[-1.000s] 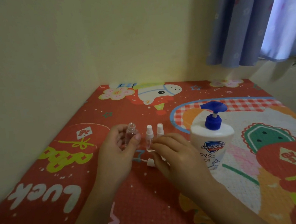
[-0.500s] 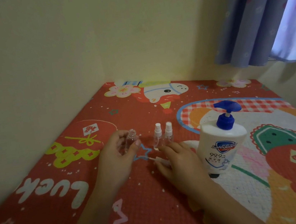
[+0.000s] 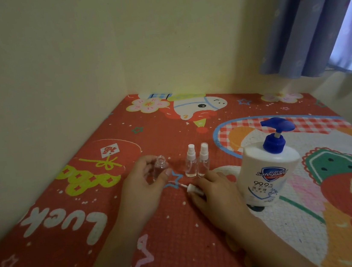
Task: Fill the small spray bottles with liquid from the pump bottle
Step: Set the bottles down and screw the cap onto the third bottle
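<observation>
Bottles first: we hold an open bottle upright in our left hand, fingers and thumb closed around its clear body, its neck bare. Its spray head lies on the mat under the fingertips of our right hand, which presses flat on it rather than gripping it. A moment ago that hand was curled over the head nearer the two capped bottles; now it has settled lower and the head rests on the mat with its tube pointing towards our left hand. Those two bottles stand upright, touching each other, just beyond our right fingers. The pump bottle stands just right of our right hand, its blue pump untouched. We judge the uncapping done, so the right hand is free to go to the pump while the left brings the open neck under the nozzle. Whether the open bottle holds any liquid yet we cannot tell.
</observation>
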Available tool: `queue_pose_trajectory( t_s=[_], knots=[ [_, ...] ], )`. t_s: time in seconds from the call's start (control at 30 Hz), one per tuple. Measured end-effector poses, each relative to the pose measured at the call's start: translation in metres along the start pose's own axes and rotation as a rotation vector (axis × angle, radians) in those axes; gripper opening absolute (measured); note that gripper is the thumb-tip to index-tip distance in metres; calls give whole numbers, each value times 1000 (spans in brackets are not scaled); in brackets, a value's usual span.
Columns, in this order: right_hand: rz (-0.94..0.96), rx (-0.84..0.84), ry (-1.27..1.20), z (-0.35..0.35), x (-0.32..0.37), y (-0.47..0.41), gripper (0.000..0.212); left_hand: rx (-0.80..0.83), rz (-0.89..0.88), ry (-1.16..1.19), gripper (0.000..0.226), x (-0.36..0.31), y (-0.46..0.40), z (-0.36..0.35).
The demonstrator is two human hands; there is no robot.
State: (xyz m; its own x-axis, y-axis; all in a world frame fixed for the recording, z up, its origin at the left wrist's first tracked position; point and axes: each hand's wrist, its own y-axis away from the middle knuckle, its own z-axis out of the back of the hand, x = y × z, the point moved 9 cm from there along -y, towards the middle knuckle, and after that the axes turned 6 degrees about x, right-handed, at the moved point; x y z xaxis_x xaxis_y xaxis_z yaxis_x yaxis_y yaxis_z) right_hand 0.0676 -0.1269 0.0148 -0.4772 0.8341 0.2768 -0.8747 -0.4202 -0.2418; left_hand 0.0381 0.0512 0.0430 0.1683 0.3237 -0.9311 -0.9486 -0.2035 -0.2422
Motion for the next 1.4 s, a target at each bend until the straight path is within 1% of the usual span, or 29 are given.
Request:
queue_pose_trajectory(
  t_s=[0.07, 0.2, 0.3, 0.43, 0.5, 0.6, 0.67, 0.77, 0.83, 0.9, 1.03, 1.13, 1.3, 1.4],
  knots=[
    [5, -9, -16, 2, 1, 1, 43, -3, 5, -3, 26, 3, 0, 1],
    [16, -78, -118, 16, 4, 4, 24, -10, 3, -7, 28, 7, 0, 1],
    [32, -179, -209, 34, 7, 6, 18, -17, 9, -11, 29, 10, -2, 0],
    [32, -230, -329, 51, 9, 8, 22, -14, 1, -27, 29, 10, -2, 0],
    [21, -283, -417, 61, 8, 9, 22, -28, -5, -33, 30, 11, -2, 1],
    [14, -346, -530, 77, 9, 8, 22, -33, -14, -43, 38, 11, -1, 2],
    [39, -356, -584, 86, 14, 5, 23, -29, -17, -50, 43, 11, -1, 1],
    [52, -346, -633, 94, 17, 3, 28, -18, -22, -60, 37, 9, 0, -1],
    [37, -309, -666, 94, 16, 3, 27, -5, -26, -61, 31, 6, 1, -3],
    [33, -276, -667, 95, 15, 1, 22, 8, -33, -55, 31, 3, 2, -5],
    [14, -212, -636, 94, 14, -5, 20, 34, -36, -57, 29, 2, 4, -8],
    [14, -167, -589, 93, 17, -8, 14, 42, -37, -46, 28, 3, 4, -9],
    [84, -98, -470, 93, 31, -13, 3, 69, -52, -18, 31, 1, 6, -13],
    [112, -26, -456, 87, 38, -17, 9, 100, -59, -19, 31, -1, 7, -17]
  ],
)
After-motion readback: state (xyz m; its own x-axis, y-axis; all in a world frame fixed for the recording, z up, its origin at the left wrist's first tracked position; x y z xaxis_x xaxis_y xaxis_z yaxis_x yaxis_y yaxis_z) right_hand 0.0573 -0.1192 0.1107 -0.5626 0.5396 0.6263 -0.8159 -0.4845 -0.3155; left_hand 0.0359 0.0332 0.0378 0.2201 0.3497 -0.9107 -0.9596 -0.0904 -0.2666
